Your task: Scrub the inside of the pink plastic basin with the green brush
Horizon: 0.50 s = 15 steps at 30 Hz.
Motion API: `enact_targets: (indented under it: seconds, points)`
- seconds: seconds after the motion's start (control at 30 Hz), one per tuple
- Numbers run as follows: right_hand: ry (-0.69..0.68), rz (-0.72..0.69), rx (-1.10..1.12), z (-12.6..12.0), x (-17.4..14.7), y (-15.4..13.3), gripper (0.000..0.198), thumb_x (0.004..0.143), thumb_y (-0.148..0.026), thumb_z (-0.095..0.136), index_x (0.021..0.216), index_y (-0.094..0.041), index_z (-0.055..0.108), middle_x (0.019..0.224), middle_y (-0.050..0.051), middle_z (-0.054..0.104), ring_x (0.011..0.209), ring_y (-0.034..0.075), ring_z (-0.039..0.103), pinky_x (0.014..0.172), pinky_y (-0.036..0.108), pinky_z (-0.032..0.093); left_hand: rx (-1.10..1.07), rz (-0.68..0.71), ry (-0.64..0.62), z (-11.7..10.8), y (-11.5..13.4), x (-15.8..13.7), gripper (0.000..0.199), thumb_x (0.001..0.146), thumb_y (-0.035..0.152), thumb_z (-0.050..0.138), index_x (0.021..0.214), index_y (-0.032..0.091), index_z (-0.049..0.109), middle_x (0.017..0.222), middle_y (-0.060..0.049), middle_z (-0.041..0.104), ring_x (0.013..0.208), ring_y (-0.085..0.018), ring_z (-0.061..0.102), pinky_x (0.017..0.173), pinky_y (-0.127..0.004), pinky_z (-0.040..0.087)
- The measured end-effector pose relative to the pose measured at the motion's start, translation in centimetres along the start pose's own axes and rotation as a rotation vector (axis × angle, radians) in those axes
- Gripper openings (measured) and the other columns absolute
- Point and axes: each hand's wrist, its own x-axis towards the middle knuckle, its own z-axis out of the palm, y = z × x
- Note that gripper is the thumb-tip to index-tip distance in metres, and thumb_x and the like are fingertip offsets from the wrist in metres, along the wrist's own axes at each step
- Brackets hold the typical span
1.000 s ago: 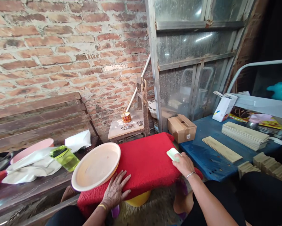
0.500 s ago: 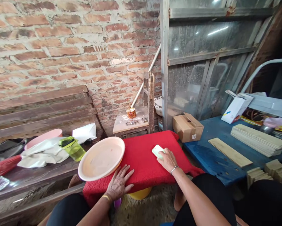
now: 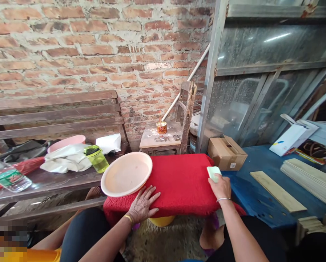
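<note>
A red cloth [image 3: 179,182] covers a low table in front of my knees. My left hand [image 3: 143,204] lies flat on its near edge with fingers spread, the fingertips close by the rim of a pale round basin [image 3: 127,174]. I cannot tell whether they touch it. At the cloth's right edge, my right hand [image 3: 222,186] is closed around a pale green, rounded rectangular object [image 3: 213,172]. Fingers cover its near end, and its exact kind cannot be made out.
On the left, a wooden bench [image 3: 78,178] holds a green bottle [image 3: 96,158], white cloth [image 3: 67,158] and a clear bottle [image 3: 11,180]. A cardboard box [image 3: 227,153] and thin boards [image 3: 278,191] rest on a blue table [image 3: 257,160]. Behind stands a wooden chair [image 3: 152,136].
My right hand has slid the pale green object rightward across the cloth to its right edge. My left hand stays flat near the basin. The view has shifted left.
</note>
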Motion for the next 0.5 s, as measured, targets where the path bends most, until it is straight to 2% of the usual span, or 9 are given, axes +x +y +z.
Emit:
enact_targets:
  seconds: [0.13,0.2,0.3,0.5]
  points:
    - [-0.061,-0.282,0.060,2.3,-1.1,-4.9,0.042,0.082,-0.035,0.067,0.124,-0.031,0.068,0.114,0.004,0.059,0.106,0.019,0.058,0.095,0.025,0.040,0.007,0.008,-0.006,-0.1,-0.1,0.1,0.070,0.087,0.061,0.063,0.150,0.036,0.046,0.152,-0.007,0.048,0.139,-0.030,0.044,0.117,-0.045,0.028]
    - [-0.078,-0.329,0.067,2.6,-0.9,-5.8,0.038,0.082,-0.034,0.067,0.120,-0.033,0.070,0.115,0.003,0.059,0.106,0.019,0.058,0.097,0.025,0.039,0.020,0.010,-0.014,-0.2,-0.1,0.1,0.071,0.087,0.062,0.063,0.150,0.036,0.045,0.153,-0.007,0.048,0.139,-0.031,0.043,0.116,-0.046,0.029]
    - [-0.083,-0.224,0.044,2.0,0.3,-4.3,0.039,0.086,-0.037,0.061,0.122,-0.026,0.070,0.111,0.009,0.059,0.101,0.023,0.060,0.093,0.031,0.042,0.036,0.012,-0.023,-0.4,0.0,0.0,0.072,0.086,0.062,0.063,0.151,0.036,0.044,0.153,-0.007,0.047,0.140,-0.031,0.043,0.115,-0.046,0.030]
    - [-0.026,0.141,-0.036,-0.4,2.1,2.2,0.051,0.091,-0.044,0.050,0.129,-0.015,0.066,0.107,0.020,0.059,0.102,0.033,0.062,0.086,0.042,0.047,0.018,0.007,-0.024,-0.7,0.2,0.1,0.070,0.087,0.062,0.061,0.150,0.035,0.045,0.153,-0.007,0.048,0.140,-0.030,0.043,0.116,-0.046,0.028]
